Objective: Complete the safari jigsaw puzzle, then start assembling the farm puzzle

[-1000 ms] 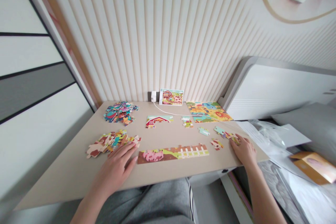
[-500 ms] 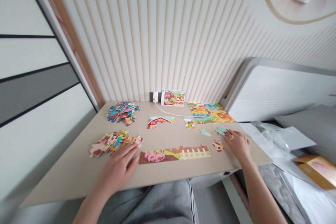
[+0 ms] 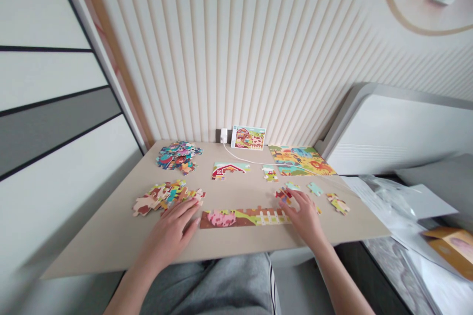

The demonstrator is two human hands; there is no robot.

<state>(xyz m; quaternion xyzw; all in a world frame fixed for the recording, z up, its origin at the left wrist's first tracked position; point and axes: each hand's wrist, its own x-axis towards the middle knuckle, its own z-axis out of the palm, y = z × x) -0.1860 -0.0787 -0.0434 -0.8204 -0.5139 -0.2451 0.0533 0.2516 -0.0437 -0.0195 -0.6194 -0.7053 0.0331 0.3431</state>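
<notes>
My left hand [image 3: 172,226] rests palm down at the table's left, fingers stretched out beside a pile of farm puzzle pieces [image 3: 157,198]. Its fingertips touch the pile's right edge. With my right hand [image 3: 305,216] I grip a red and blue puzzle piece [image 3: 283,196] just above the joined bottom strip [image 3: 236,219], which shows a pink pig and a white fence. The right fingers partly cover this piece and the strip's right end. Behind lie a joined barn section [image 3: 231,169] and a small tractor section [image 3: 269,173].
Light blue pieces [image 3: 315,188] and a yellow-green and cream piece [image 3: 338,204] lie at the right. A blue-purple pile [image 3: 179,156] sits back left. The picture card [image 3: 248,138] leans by the wall near a charger [image 3: 223,136]; its cable crosses an animal puzzle [image 3: 303,160].
My right hand has moved left from the light blue pieces to the strip's right end, holding a piece. The left hand stays at the pile. The view has shifted slightly.
</notes>
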